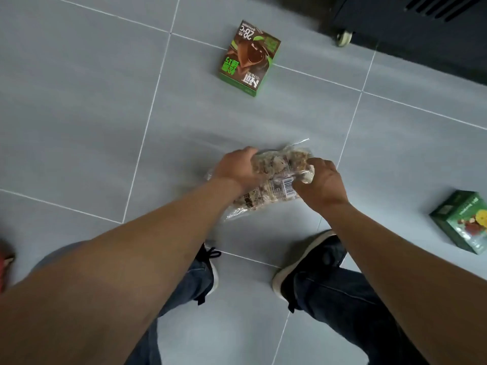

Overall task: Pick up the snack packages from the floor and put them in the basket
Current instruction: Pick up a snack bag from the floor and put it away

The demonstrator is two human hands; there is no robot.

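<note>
A clear plastic bag of brown snack pieces (274,180) is in front of my feet, low over the grey tiled floor. My left hand (238,167) grips its left end and my right hand (320,181) grips its right end, fingers curled round the plastic. A green and brown chocolate box (249,57) lies flat on the floor farther ahead. A dark green box with fruit pictures (461,221) lies at the right edge. No basket is in view.
A black cabinet on a castor wheel (344,38) stands at the top right. A red object (5,262) shows at the left edge. My two black shoes (311,262) stand just behind the bag.
</note>
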